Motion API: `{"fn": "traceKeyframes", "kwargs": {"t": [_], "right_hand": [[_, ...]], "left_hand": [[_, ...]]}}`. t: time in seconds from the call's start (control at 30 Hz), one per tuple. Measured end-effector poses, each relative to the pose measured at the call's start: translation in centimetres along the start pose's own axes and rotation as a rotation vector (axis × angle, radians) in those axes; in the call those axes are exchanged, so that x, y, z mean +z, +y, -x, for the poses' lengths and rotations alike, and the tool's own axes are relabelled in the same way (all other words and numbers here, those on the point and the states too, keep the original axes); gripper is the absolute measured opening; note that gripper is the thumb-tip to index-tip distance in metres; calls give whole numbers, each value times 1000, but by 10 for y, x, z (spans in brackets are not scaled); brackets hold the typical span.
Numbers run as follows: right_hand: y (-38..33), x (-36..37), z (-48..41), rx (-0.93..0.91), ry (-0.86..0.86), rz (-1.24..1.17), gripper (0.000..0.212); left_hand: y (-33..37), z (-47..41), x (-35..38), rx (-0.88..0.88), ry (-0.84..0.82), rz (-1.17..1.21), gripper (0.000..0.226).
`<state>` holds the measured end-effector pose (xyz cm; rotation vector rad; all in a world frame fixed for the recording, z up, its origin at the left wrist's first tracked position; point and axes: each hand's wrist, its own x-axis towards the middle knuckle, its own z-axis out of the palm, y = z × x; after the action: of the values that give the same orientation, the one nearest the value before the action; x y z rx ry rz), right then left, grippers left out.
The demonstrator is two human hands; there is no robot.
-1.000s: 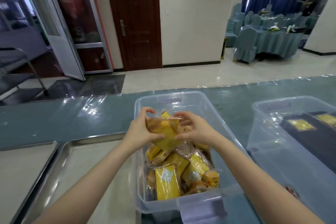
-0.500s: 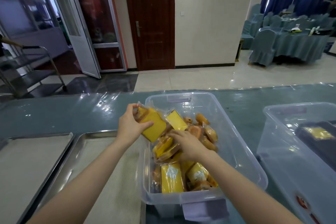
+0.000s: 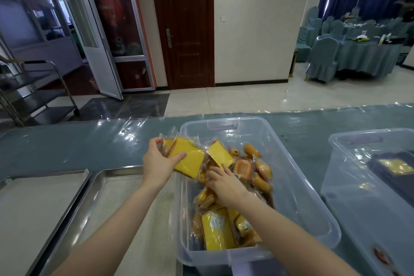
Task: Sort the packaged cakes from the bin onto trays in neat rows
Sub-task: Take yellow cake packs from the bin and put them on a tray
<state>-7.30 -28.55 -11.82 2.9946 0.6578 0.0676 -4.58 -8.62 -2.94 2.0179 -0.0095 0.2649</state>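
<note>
A clear plastic bin (image 3: 298,186) stands in front of me with several wrapped yellow and orange cakes piled in its left half. My left hand (image 3: 158,163) grips a yellow packaged cake (image 3: 189,161) and holds it over the bin's left rim. My right hand (image 3: 226,185) is down among the packets in the bin; its fingertips touch a second yellow packaged cake (image 3: 220,157) that stands tilted. Two steel trays lie left of the bin: the nearer tray (image 3: 107,190) has a ribbed liner, the farther tray (image 3: 44,188) is at the left edge.
A second clear bin (image 3: 358,186) at the right holds a dark box with a yellow label. The teal table (image 3: 74,141) is covered with shiny plastic film. Beyond it are a tiled floor, a metal cart at the left and covered dining chairs at the right.
Both hands held one packet over the bin a second ago. My left hand has since carried a yellow cake leftward to the bin's rim, and my right hand has dropped back onto the pile.
</note>
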Motion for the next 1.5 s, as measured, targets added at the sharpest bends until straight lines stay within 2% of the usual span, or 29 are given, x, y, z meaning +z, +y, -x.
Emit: {"fn": "traceKeyframes", "kwargs": {"t": [0.1, 0.27, 0.4, 0.53, 0.67, 0.73, 0.83, 0.9, 0.97, 1.1, 1.13, 1.2, 1.27, 1.33, 1.43, 1.5], "right_hand": [[9, -24, 11, 81, -6, -210, 44], [29, -86, 39, 186, 132, -457, 39], [21, -119, 27, 170, 214, -506, 46], [5, -127, -3, 165, 158, -533, 54], [-29, -139, -38, 117, 156, -602, 48], [-48, -151, -57, 82, 167, -599, 55], [-71, -161, -88, 67, 257, -605, 71], [-90, -151, -111, 183, 381, -580, 83], [-116, -129, -134, 347, 423, -694, 89], [-177, -61, -168, 555, 173, -1187, 82], [-189, -44, -175, 583, 128, -1301, 77], [-207, -15, -186, 631, 74, -1464, 62], [-216, 6, -195, 676, 58, -1503, 46], [-221, 23, -204, 693, 80, -1500, 42], [-224, 51, -213, 750, 25, -1406, 48], [-227, 77, -215, 800, -66, -1312, 40]], "left_hand": [[-2, -1, -1, 2, 0, 36, 78], [-7, -8, 4, 0, -49, 135, 73], [-6, -7, 8, -12, -152, 239, 53], [0, -1, -13, 23, -220, 324, 44], [-13, -3, -52, 22, -301, 316, 65], [-25, -11, -68, 21, -275, 300, 78], [-45, -29, -95, -28, -186, 402, 82], [-65, -41, -114, -91, -110, 478, 83], [-94, -51, -130, -195, -27, 561, 88], [-166, -68, -147, -366, 67, 688, 63], [-184, -70, -149, -398, 47, 701, 64], [-219, -73, -149, -461, -20, 677, 83], [-248, -75, -148, -513, -68, 609, 101], [-272, -78, -143, -532, -124, 578, 110], [-292, -83, -137, -549, -261, 465, 94], [-313, -84, -134, -505, -353, 299, 84]]}}
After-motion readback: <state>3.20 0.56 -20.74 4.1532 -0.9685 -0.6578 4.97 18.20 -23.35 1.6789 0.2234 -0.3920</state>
